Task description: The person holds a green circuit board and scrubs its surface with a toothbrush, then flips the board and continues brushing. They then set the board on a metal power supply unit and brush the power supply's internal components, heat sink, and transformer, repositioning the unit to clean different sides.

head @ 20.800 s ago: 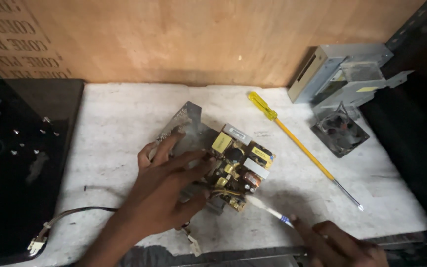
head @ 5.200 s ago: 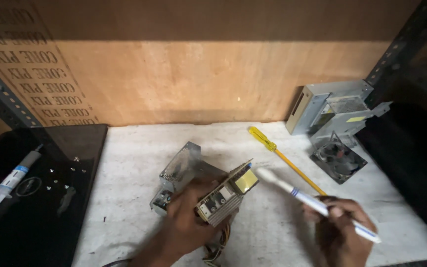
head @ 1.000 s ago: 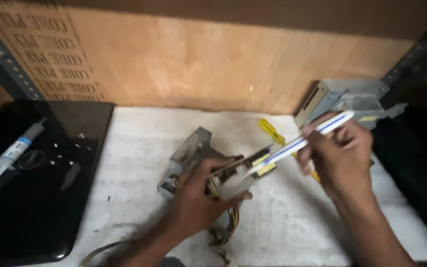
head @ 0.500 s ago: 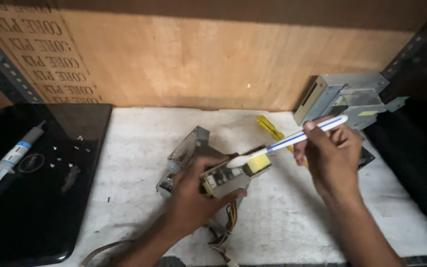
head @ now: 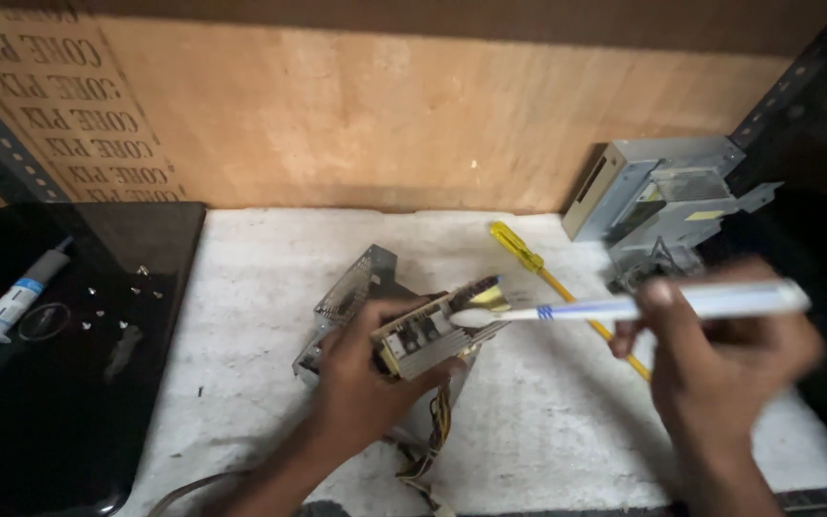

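1. Circuit board point(head: 433, 330), tilted on edge above the middle of the surface point(head: 270, 258), gripped from below by the left hand point(head: 361, 383), fingers wrapped around its near side.
2. White toothbrush point(head: 624, 306) with blue marks, held level by the right hand point(head: 729, 373), fingers closed around the handle; bristle end touching the board's upper edge.
3. Perforated metal casing point(head: 351, 297) lying just behind and left of the board, partly hidden by the left hand.
4. Bundle of coloured wires point(head: 433, 445) hanging below the board toward the near edge.
5. Yellow-handled screwdriver point(head: 528, 263) lying diagonally on the surface, far of the board, shaft passing under the toothbrush and behind the right hand.
6. Grey metal drive housing point(head: 653, 187) at the far right, against the wooden back panel point(head: 385, 115).
7. Black glossy panel point(head: 69, 383) to the left, carrying small screws point(head: 112, 302) and a syringe point(head: 7, 311) at its left edge.
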